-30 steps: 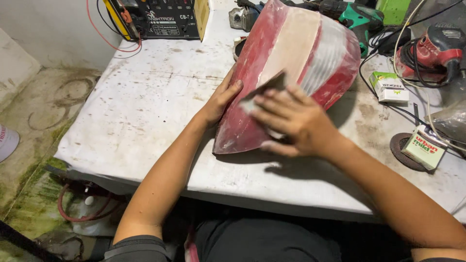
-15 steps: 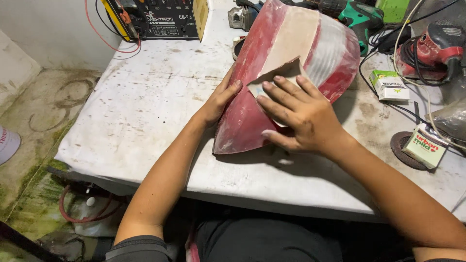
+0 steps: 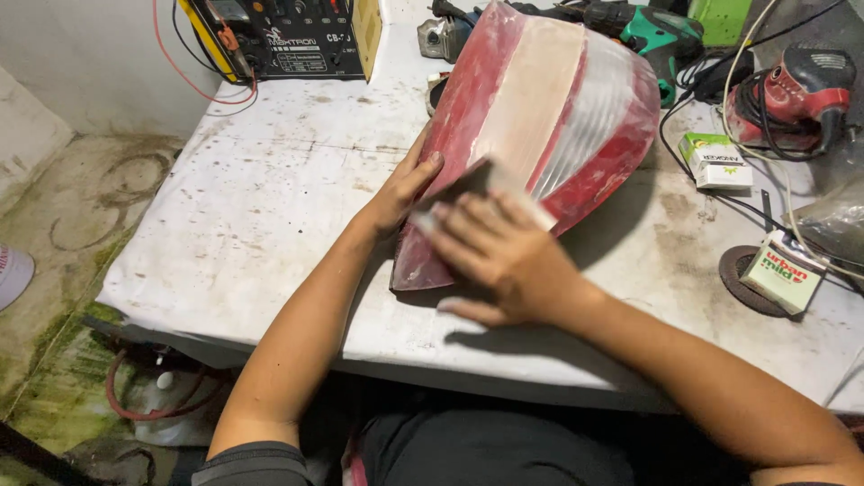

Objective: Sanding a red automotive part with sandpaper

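Right hand [image 3: 499, 261] lies flat, fingers together, pressing a small grey abrasive sheet [image 3: 486, 180] on the near end of the red-and-white lamp lens [image 3: 540, 117]; left hand [image 3: 400, 193], fingers spread, braces the lens's left edge. Judgement: even pressure and a firm brace suit best. Left of the lens the white table [image 3: 270, 198] lies open; right of it sit small boxes [image 3: 715, 160], cables and a red power tool [image 3: 796, 85].

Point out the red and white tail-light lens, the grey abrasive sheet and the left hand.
Red and white plastic tail-light lens [image 3: 549, 108], head view: on its pale middle band.
Grey abrasive sheet [image 3: 490, 178], head view: on its upper edge above the fingers.
Left hand [image 3: 400, 193], head view: on its back.
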